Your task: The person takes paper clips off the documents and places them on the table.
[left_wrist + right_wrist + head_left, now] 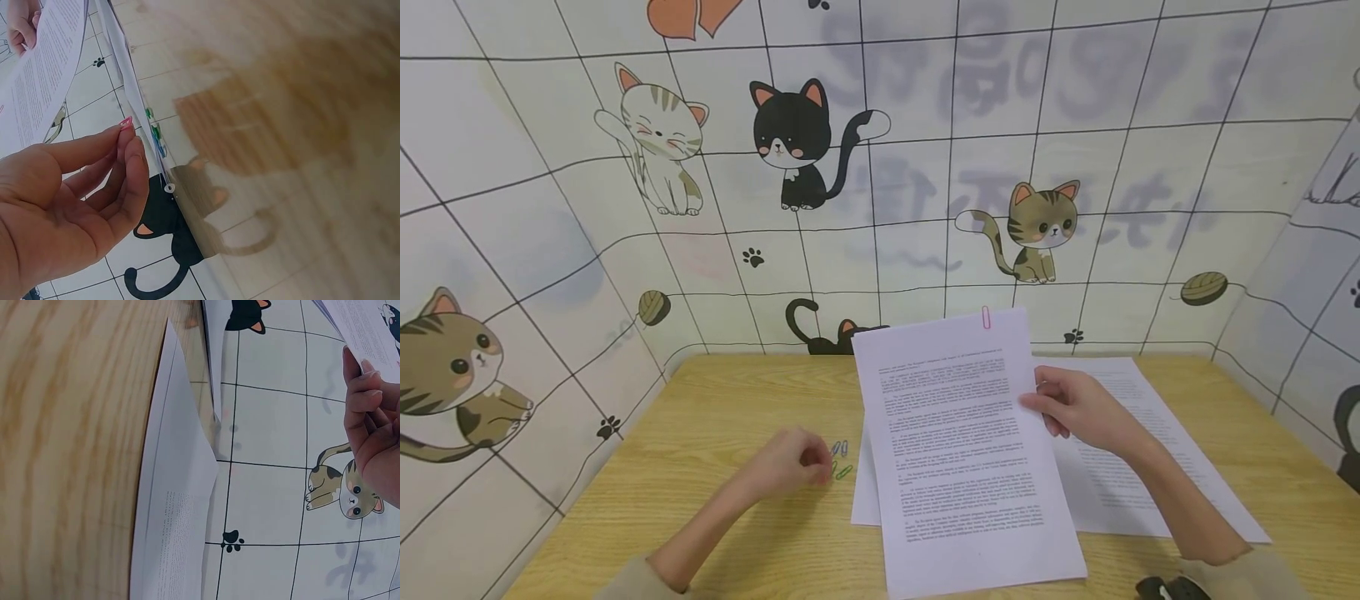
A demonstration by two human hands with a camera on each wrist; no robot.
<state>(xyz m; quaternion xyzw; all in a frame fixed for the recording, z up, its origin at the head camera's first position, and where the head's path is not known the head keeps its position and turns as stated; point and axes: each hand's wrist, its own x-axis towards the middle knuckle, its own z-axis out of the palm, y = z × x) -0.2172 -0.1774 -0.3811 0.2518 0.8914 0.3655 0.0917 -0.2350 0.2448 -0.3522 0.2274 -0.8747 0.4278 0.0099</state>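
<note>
In the head view my right hand [1071, 406] pinches the right edge of a printed stack of paper [958, 467], lifted and tilted above the table. A pink paper clip [987, 317] sits on the stack's top edge, right of the middle. To the left, my left hand [786, 461] is low over the table beside several loose paper clips [844, 472], blue and green. The left wrist view shows its thumb and fingertips pinching a small pinkish-red paper clip [127, 122], partly hidden by them. In the right wrist view the right hand [375, 419] holds the paper edge.
More printed sheets [1138, 467] lie on the wooden table [715, 433] at the right, and another sheet [865, 492] lies beneath the lifted stack. A wall [910, 258] covered with cat drawings stands behind the table.
</note>
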